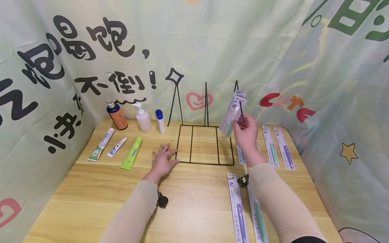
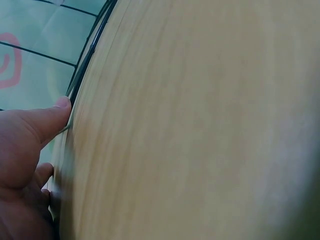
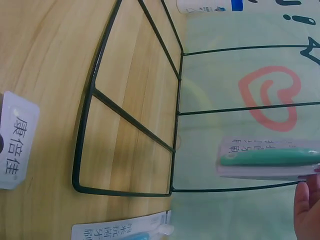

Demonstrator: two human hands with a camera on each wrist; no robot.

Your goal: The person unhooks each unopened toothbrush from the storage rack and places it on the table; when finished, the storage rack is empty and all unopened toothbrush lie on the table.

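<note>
A black wire rack (image 1: 206, 164) stands on the wooden table, its uprights toward the back. My left hand (image 1: 163, 160) rests at the rack's front left corner with fingers spread; in the left wrist view its thumb (image 2: 52, 117) touches the wire. Up at the rack's right upright, my right hand (image 1: 247, 131) pinches the edge of a packaged toothbrush (image 1: 232, 116), which overlaps other packs hanging behind it. In the right wrist view this toothbrush (image 3: 270, 157) has a green handle, and only the right fingertips (image 3: 302, 200) show beside it.
Left of the rack lie toothpaste tubes (image 1: 131, 153), with an orange bottle (image 1: 118, 116), a pump bottle (image 1: 143, 119) and a blue-capped bottle (image 1: 160, 121) behind them. More packaged toothbrushes (image 1: 284, 148) lie at the right, and others (image 1: 237, 209) lie in front. A printed curtain (image 1: 258, 40) surrounds the table.
</note>
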